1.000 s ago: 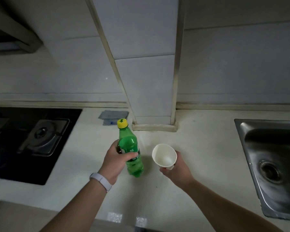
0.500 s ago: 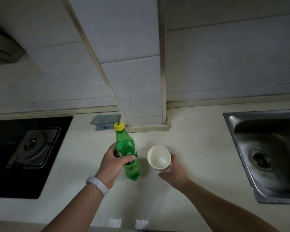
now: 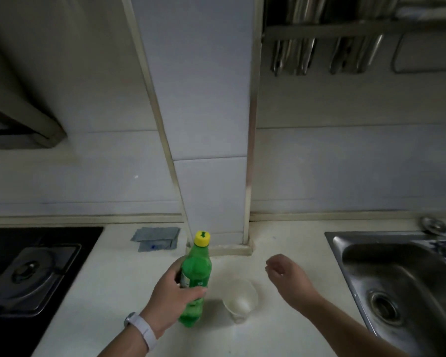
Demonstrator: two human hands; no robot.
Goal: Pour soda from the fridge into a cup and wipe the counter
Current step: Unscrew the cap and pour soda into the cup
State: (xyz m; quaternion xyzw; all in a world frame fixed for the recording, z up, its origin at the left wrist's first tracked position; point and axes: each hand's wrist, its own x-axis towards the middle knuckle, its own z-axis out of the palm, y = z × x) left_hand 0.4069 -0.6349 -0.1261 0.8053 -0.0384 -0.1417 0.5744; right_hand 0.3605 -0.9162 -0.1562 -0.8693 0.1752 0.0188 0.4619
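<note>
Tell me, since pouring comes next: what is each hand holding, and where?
Left hand grips the bottle around its middle; right hand holds nothing.

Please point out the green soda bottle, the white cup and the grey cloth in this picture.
green soda bottle (image 3: 197, 267), head view, on its shoulder below the cap.
white cup (image 3: 240, 301), head view, on its inner bottom.
grey cloth (image 3: 156, 236), head view, on its middle.

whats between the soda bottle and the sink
In the head view: the white cup beside the soda bottle, then the empty right hand, then bare counter up to the sink.
</note>
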